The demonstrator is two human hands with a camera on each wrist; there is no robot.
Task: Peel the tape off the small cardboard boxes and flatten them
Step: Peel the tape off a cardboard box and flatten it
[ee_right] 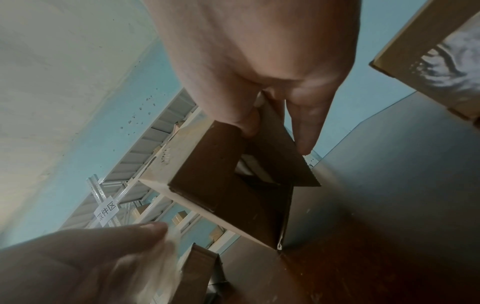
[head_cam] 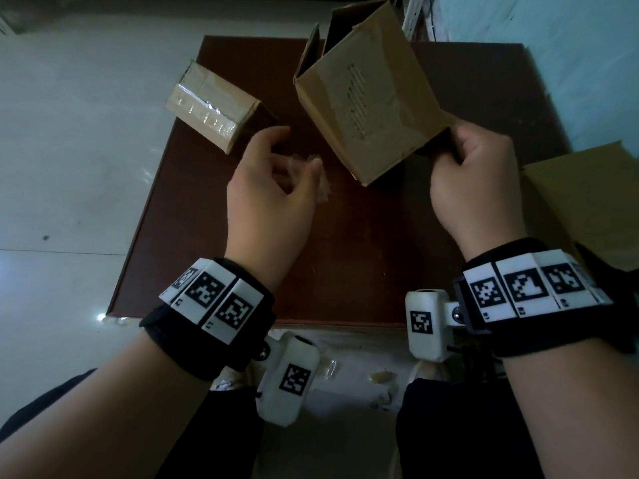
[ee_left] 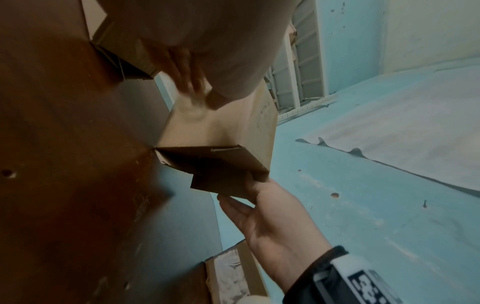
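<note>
An opened cardboard box [head_cam: 366, 102] hangs tilted above the brown table [head_cam: 214, 236], its far flaps loose. My right hand [head_cam: 454, 146] pinches a flap at its near right corner; in the right wrist view the thumb and fingers [ee_right: 306, 123] grip that flap [ee_right: 275, 144]. My left hand [head_cam: 299, 157] hovers just left of the box, apart from it, fingers curled around a crumpled strip of clear tape [head_cam: 320, 183], which shows blurred in the tape [ee_right: 166, 255] wrist view. A second small box [head_cam: 211, 102], still taped, lies at the table's left edge.
A larger cardboard box [head_cam: 587, 195] with shiny tape stands right of the table, close to my right wrist. Scraps of tape [head_cam: 380, 376] lie on the floor by my knees. A metal shelf rack [head_cam: 418, 15] stands behind the table.
</note>
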